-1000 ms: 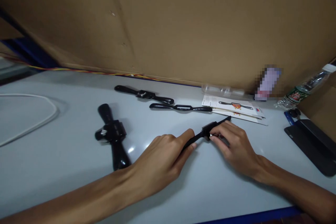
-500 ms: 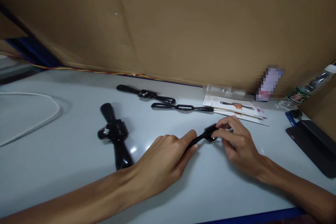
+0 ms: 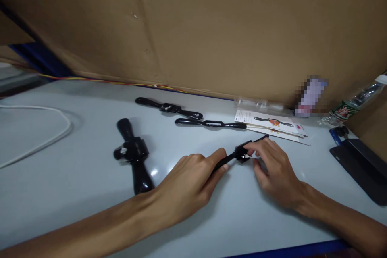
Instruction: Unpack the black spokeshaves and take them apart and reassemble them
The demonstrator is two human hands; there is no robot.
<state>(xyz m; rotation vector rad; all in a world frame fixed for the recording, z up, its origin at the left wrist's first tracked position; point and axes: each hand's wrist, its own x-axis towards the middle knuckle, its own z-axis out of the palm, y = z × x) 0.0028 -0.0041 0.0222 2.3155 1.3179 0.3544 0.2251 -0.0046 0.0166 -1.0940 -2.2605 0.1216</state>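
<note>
My left hand (image 3: 196,179) is closed round the near handle of a black spokeshave (image 3: 241,154), which is held at a slant just above the table. A silver screw shows on its middle. My right hand (image 3: 272,169) is at that middle, the index fingertip against the body and the thumb apart below, with a gap between them by the screw. The far handle sticks out behind the right fingers. To the left lies another black spokeshave (image 3: 133,151), its lower end partly behind my left forearm. A third spokeshave (image 3: 169,108) and a bare spokeshave body (image 3: 213,123) lie farther back.
Printed cards (image 3: 272,123) and a clear plastic package (image 3: 260,105) lie by the cardboard wall (image 3: 211,36). A plastic bottle (image 3: 344,109) leans at the right, above a black case (image 3: 359,169). A white cable (image 3: 60,113) curves at the left.
The right thumb and fingers have parted and drawn back slightly, so the silver screw and the far handle now show. My left hand has kept its hold in nearly the same place.
</note>
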